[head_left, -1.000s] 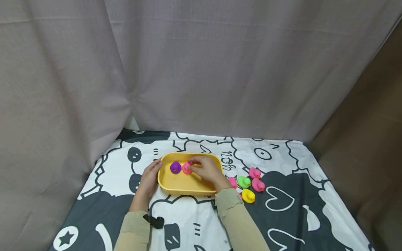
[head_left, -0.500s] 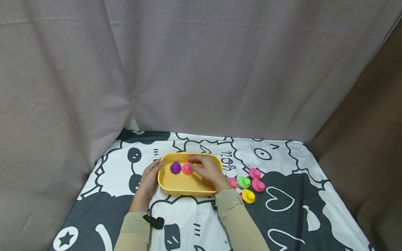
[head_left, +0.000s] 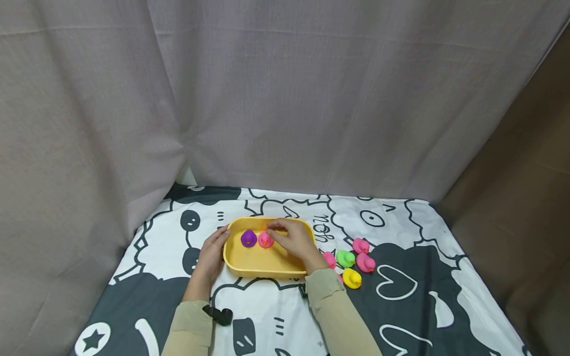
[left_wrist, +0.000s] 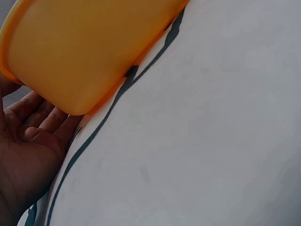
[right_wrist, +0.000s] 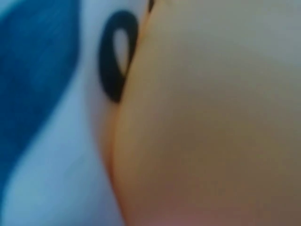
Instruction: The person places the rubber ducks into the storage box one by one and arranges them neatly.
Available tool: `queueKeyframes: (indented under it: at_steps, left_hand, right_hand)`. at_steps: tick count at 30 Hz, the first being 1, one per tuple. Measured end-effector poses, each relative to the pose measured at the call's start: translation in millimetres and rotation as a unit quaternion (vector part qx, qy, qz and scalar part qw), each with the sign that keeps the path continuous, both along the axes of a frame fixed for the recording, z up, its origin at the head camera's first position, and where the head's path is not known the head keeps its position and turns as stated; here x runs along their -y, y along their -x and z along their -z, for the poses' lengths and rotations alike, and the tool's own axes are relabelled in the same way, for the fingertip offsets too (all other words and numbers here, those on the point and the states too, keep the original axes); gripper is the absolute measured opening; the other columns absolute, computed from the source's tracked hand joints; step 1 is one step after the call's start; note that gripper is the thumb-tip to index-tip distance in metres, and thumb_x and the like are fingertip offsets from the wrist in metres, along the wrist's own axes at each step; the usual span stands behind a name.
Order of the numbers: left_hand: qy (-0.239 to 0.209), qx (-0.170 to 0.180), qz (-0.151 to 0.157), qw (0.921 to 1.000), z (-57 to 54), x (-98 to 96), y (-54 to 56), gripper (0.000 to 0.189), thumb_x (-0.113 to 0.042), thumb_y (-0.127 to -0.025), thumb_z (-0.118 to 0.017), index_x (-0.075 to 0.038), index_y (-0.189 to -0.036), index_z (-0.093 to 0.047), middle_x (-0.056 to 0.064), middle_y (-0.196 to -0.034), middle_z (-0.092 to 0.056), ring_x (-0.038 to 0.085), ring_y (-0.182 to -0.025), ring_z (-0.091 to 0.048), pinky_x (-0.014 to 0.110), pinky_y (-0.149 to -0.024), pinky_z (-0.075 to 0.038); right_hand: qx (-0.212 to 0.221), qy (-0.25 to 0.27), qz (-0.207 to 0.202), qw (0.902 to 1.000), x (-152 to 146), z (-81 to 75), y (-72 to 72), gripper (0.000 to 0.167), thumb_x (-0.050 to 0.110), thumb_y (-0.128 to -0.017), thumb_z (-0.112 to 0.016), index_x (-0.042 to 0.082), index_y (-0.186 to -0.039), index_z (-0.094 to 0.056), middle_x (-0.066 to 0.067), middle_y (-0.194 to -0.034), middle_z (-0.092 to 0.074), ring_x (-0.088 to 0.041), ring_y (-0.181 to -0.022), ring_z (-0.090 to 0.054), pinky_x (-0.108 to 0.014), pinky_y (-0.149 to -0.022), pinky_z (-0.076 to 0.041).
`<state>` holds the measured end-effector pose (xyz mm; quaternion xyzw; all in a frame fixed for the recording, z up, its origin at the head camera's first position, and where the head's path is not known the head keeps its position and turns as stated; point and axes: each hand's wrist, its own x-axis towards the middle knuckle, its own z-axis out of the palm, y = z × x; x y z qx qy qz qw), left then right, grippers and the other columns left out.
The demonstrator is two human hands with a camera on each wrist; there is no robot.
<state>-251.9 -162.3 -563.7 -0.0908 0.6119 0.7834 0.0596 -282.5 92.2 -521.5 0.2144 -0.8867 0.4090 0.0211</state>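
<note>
Two ducks (head_left: 249,238) in tray (head_left: 254,261) between both hands (head_left: 213,253).

Two ducks (head_left: 248,239) in tray (head_left: 262,263), others (head_left: 345,258) right

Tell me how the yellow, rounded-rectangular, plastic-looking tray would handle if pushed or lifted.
The yellow tray is probably stiff: its walls show no bend where the left hand touches it. Wide and low, it would likely slide rather than tip. If tilted, the purple rubber-looking toy duck inside might slide, with bare floor in front of it.
</note>
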Motion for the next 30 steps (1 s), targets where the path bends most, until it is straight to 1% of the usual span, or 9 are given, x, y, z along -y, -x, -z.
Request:
queueKeyframes:
  at_steps: [5, 8, 12, 17, 19, 23, 26, 30]
  left_hand:
    - [-0.001, -0.005, 0.002, 1.0, 0.4, 0.5, -0.5, 0.049, -0.034, -0.102, -0.056, -0.013, -0.147, -0.05, 0.003, -0.154, -0.043, 0.021, -0.141, -0.041, 0.035, -0.118, -0.035]
    - [0.0, -0.005, 0.002, 1.0, 0.6, 0.6, -0.6, 0.049, -0.034, -0.102, -0.056, -0.013, -0.147, -0.05, 0.003, -0.154, -0.043, 0.02, -0.141, -0.041, 0.035, -0.118, -0.035]
    - [-0.001, -0.004, 0.001, 1.0, 0.0, 0.4, -0.6, 0.049, -0.032, -0.102, -0.056, -0.013, -0.147, -0.05, 0.003, -0.155, -0.043, 0.021, -0.141, -0.041, 0.035, -0.118, -0.035]
    - [-0.002, -0.002, 0.0, 1.0, -1.4, -0.5, -0.3, 0.048, -0.032, -0.103, -0.056, -0.013, -0.146, -0.051, 0.003, -0.154, -0.044, 0.02, -0.14, -0.043, 0.035, -0.117, -0.036]
    - [-0.003, -0.005, 0.0, 1.0, -1.7, -0.9, -0.4, 0.047, -0.031, -0.103, -0.055, -0.012, -0.146, -0.051, 0.004, -0.153, -0.044, 0.021, -0.139, -0.043, 0.036, -0.117, -0.036]
    - [-0.011, -0.017, 0.0, 0.9998, -1.7, -1.3, -0.2, 0.047, -0.028, -0.104, -0.054, -0.009, -0.146, -0.05, 0.007, -0.153, -0.045, 0.023, -0.139, -0.044, 0.037, -0.117, -0.037]
    - [-0.017, -0.022, 0.0, 0.9996, -1.1, -1.2, 0.4, 0.047, -0.027, -0.104, -0.054, -0.008, -0.147, -0.05, 0.008, -0.153, -0.045, 0.023, -0.139, -0.043, 0.036, -0.117, -0.037]
    - [-0.014, -0.021, -0.001, 0.9997, -0.6, -0.9, 1.2, 0.048, -0.026, -0.104, -0.054, -0.007, -0.147, -0.049, 0.008, -0.154, -0.043, 0.023, -0.14, -0.042, 0.036, -0.117, -0.036]
  right_hand:
    - [-0.012, 0.008, 0.006, 0.9999, 0.1, 0.0, -0.3, 0.03, 0.033, -0.095, -0.071, 0.013, -0.118, -0.073, 0.008, -0.113, -0.071, -0.017, -0.11, -0.064, -0.039, -0.1, -0.053]
    - [-0.015, 0.013, 0.013, 0.9997, 0.5, 0.2, -0.7, 0.032, 0.035, -0.095, -0.071, 0.013, -0.118, -0.073, 0.009, -0.114, -0.071, -0.017, -0.11, -0.064, -0.039, -0.1, -0.053]
    - [-0.022, 0.02, 0.022, 0.9993, 0.8, 0.0, -0.5, 0.032, 0.039, -0.094, -0.07, 0.017, -0.116, -0.074, 0.011, -0.114, -0.07, -0.016, -0.11, -0.064, -0.039, -0.1, -0.053]
    - [-0.042, 0.023, 0.024, 0.9986, 0.4, 0.2, 0.8, 0.028, 0.041, -0.094, -0.07, 0.021, -0.113, -0.074, 0.011, -0.113, -0.071, -0.014, -0.108, -0.065, -0.035, -0.099, -0.053]
    - [-0.046, 0.024, 0.025, 0.9983, 0.0, 0.7, 1.1, 0.027, 0.041, -0.094, -0.07, 0.021, -0.113, -0.074, 0.012, -0.112, -0.071, -0.014, -0.108, -0.065, -0.034, -0.098, -0.053]
    - [-0.064, 0.033, 0.029, 0.997, -0.7, 1.2, 1.4, 0.026, 0.039, -0.095, -0.07, 0.021, -0.113, -0.074, 0.011, -0.109, -0.072, -0.015, -0.107, -0.066, -0.036, -0.097, -0.054]
    - [-0.087, 0.053, 0.032, 0.9942, -1.3, 1.0, 2.3, 0.024, 0.036, -0.095, -0.071, 0.02, -0.112, -0.074, 0.01, -0.107, -0.072, -0.013, -0.105, -0.066, -0.034, -0.098, -0.054]
    - [-0.115, 0.104, 0.034, 0.9874, -3.5, -2.6, 2.9, 0.02, 0.031, -0.095, -0.071, 0.018, -0.11, -0.074, 0.008, -0.105, -0.072, -0.011, -0.103, -0.067, -0.031, -0.099, -0.054]
